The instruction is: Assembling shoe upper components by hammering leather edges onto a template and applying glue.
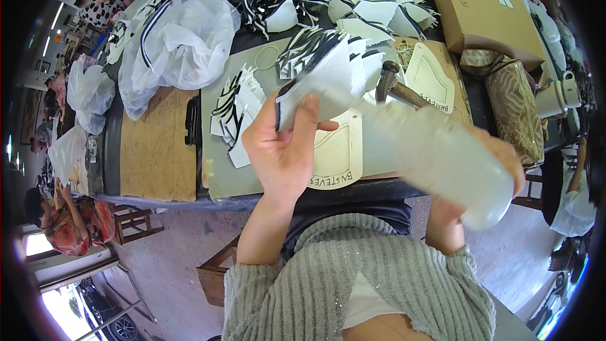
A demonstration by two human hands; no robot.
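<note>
A translucent bottle, blurred, is gripped in the right hand, its fingers wrapped around it and partly hidden. A white, dark-edged piece is pinched between thumb and fingers of the left hand. Just right of those fingers, a cream template is seen; to their left, white pieces are heaped; beyond them, rightward, a hammer and, farther, a carton are placed.

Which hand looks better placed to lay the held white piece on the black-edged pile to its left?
Probably the left hand: it holds the white piece and is close to the black-edged pile. The right hand is farther off, holding a blurred translucent bottle.
</note>
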